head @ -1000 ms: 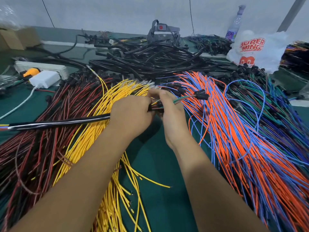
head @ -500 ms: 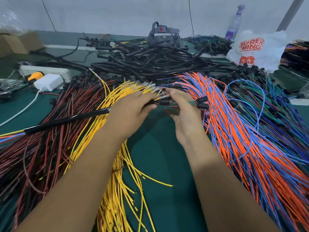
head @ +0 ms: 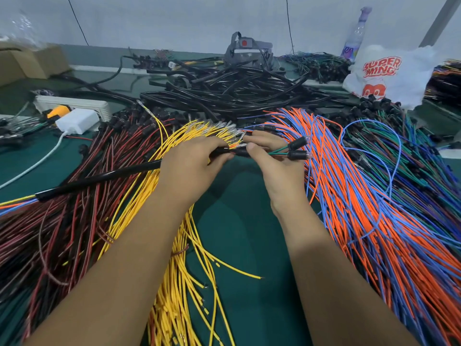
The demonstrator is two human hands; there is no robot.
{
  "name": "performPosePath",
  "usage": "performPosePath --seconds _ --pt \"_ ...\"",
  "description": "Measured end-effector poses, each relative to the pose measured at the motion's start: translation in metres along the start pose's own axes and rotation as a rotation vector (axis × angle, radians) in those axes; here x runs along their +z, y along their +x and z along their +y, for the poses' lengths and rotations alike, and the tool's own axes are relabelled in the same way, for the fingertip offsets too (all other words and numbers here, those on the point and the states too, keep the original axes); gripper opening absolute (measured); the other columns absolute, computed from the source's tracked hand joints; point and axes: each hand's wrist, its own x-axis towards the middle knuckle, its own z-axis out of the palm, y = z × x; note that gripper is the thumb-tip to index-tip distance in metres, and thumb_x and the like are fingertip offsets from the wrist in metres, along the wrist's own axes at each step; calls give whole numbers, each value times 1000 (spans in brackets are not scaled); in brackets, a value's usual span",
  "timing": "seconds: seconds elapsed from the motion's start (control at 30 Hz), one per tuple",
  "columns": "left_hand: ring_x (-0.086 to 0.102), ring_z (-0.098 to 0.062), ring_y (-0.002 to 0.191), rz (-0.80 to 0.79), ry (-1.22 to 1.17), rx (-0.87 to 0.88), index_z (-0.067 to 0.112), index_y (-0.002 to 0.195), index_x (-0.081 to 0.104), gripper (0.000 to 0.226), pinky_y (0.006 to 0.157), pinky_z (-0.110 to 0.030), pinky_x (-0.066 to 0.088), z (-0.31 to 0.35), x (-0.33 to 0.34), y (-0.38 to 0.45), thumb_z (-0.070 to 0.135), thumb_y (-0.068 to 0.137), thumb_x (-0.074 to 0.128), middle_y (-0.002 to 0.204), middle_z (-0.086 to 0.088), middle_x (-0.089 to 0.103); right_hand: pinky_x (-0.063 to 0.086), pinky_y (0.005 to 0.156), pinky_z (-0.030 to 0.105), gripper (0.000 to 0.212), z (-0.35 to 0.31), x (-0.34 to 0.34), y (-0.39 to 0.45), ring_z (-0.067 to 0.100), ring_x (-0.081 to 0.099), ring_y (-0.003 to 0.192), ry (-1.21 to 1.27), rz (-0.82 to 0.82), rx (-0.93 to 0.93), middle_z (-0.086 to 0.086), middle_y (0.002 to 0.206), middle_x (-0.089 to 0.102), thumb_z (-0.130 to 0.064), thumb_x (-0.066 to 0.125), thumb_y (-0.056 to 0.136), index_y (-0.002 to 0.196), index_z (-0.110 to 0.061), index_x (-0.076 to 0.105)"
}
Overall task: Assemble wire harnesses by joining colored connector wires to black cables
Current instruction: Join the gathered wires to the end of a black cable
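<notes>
Above the yellow wires (head: 174, 245), both hands pinch the black cable (head: 99, 179).

Yellow wires (head: 174, 283), orange/blue wires (head: 374, 233), blk cable (head: 99, 179), green table (head: 237, 245)

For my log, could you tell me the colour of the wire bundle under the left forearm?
Yellow wire bundle, clearest in the head view.
</notes>
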Motion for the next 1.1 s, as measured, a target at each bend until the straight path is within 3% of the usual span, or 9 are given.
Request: performPosePath --seconds 0.07,0.2,0.43,0.53,0.63,0.77,0.83,1.0,1.1 --pt "58 -14 76 -12 9 17 30 98 67 17 57 -29 45 -1 0 -1 43 90 61 86 9 67 48 96 26 30 2 -1 1 6 62 99 3 8 8 4 102 67 8 64 83 77 -20 72" --pt "46 -8 68 -31 24 51 31 94 65 13 50 -18 29 -1 -2 -1 43 89 62 80 13 62 49 80 18 30 4 -1 2 -1 64 84 15 23 23 0 89 69 8 63 83 73 -19 71" --pt "48 -8 69 -40 25 35 33 93 66 12 50 -19 34 -3 -2 -1 44 88 62 78 16 59 47 73 15 31 7 0 5 -1 61 74 1 57 56 -16 71 67 9 60 79 67 -19 66" --pt "58 -13 77 -69 4 60 32 97 68 13 57 -33 50 -3 -2 0 41 89 61 86 12 66 46 75 14 41 9 0 5 -3 61 78 4 68 17 -16 73 66 12 61 77 59 -25 65" --pt "61 -18 83 -82 -30 111 28 99 71 14 62 -41 54 -2 -2 -2 35 89 64 89 7 68 46 77 17 41 9 3 3 -2 60 77 -60 37 -54 -12 74 63 14 62 76 60 -23 64" --pt "60 -18 82 -73 -2 134 27 100 70 15 61 -39 53 -1 -3 -2 35 90 63 89 6 67 48 71 20 32 6 6 1 5 58 71 -59 37 7 -8 69 63 9 61 79 66 -21 65" --pt "59 -16 84 -84 11 125 28 102 68 16 62 -36 51 -1 -3 -1 37 91 60 91 8 66 47 61 20 28 5 5 1 5 58 70 -48 29 81 -11 69 64 3 61 82 69 -22 66" --pt "53 -12 98 -240 98 75 36 109 59 22 66 -30 45 -1 -6 5 49 93 49 100 13 61 48 52 20 31 5 5 2 13 62 72 89 53 149 -1 73 66 7 59 85 68 -19 65" --pt "48 -15 105 -366 216 60 33 115 58 29 77 -33 45 -13 -26 8 50 94 48 105 9 58 49 53 18 29 1 2 3 6 62 61 252 145 172 -6 63 65 10 56 86 69 -12 63"
